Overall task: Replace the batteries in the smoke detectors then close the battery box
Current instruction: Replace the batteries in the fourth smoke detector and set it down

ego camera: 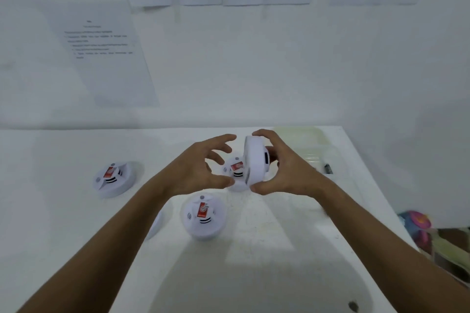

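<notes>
The right hand (284, 168) grips a white smoke detector (255, 162) on edge above the table (279, 223) — thumb under its rim, fingers over the top. The left hand (201, 168) hovers just beside that grip, fingers spread, holding nothing. It looks a light, stiff, smooth plastic shell — best held by the rim.

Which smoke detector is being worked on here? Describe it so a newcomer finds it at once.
On the white table, look above its middle, where the two hands meet. The right hand grips the held detector on edge; the other detectors lie flat, showing red labels.
</notes>
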